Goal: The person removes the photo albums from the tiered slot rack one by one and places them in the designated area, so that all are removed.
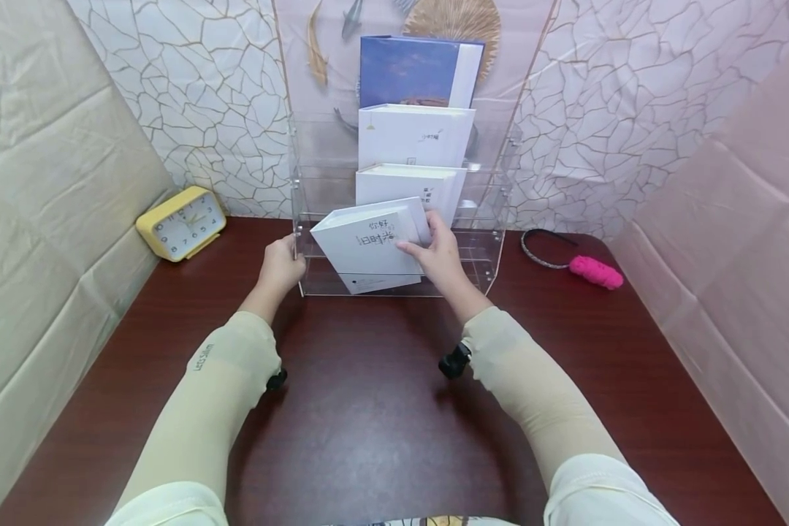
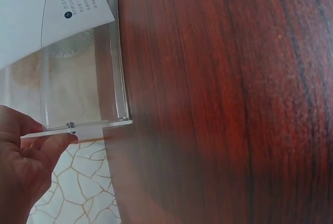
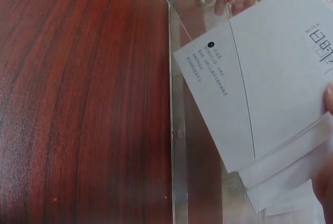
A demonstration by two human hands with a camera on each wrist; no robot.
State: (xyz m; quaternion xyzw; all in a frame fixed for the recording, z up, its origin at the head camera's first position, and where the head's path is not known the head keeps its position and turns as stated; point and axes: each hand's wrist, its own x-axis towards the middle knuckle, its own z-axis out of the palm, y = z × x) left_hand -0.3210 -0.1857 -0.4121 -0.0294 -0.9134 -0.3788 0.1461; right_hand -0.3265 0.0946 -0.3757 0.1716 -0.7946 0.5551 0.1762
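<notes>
My right hand [image 1: 442,252] pinches a white book [image 1: 368,237] with black lettering by its right edge, thumb on the front cover. The book tilts in the front tier of a clear acrylic book rack [image 1: 298,183], its lower part behind the transparent front panel. In the right wrist view, the book's cover [image 3: 281,78] slants and its lower corner sits low in the tier. At the rack's left side, my left hand [image 1: 281,264] grips the side panel; in the left wrist view, thumb and fingers of that hand [image 2: 28,166] clasp the panel's edge.
Behind the held book stand two more white books [image 1: 401,183] and a blue-covered book [image 1: 408,69] in higher tiers. A yellow alarm clock [image 1: 181,223] is at left. A headband [image 1: 535,256] and a bright pink bundle [image 1: 595,272] lie at right on the dark wood table [image 1: 368,409].
</notes>
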